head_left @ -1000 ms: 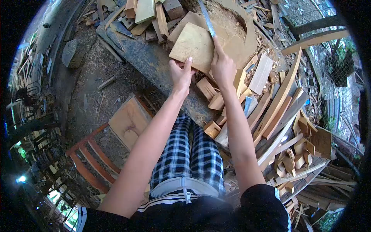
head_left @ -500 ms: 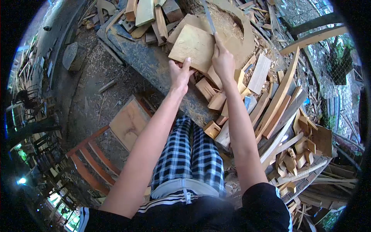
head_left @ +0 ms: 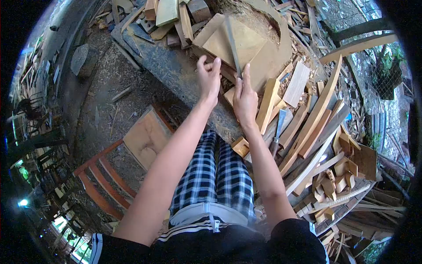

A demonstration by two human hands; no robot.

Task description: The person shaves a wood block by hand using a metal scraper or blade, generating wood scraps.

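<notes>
A flat square wooden board [head_left: 252, 37] lies tilted on a larger thin sheet [head_left: 274, 64] on the workbench. My right hand [head_left: 246, 103] grips a long, narrow, flat metal tool [head_left: 231, 37], its index finger stretched along it. The tool lies across the board's face, pointing away from me; its handle is hidden in my hand. My left hand [head_left: 209, 83] is just off the board's near left edge, fingers apart and loosely bent, with nothing visible in it. A chisel [head_left: 280, 121] rests among the wood pieces to the right of my right hand.
Wood offcuts [head_left: 167, 13] are heaped at the bench's far left. Long curved slats [head_left: 323, 103] and small blocks pile up on the right. The dark bench top [head_left: 162, 61] shows on the left. A wooden chair [head_left: 147, 136] stands left of my legs.
My left hand has let go of the board's edge and opened. The board has turned and sits farther right. My right hand has drawn the metal tool back toward me; the chisel is more exposed.
</notes>
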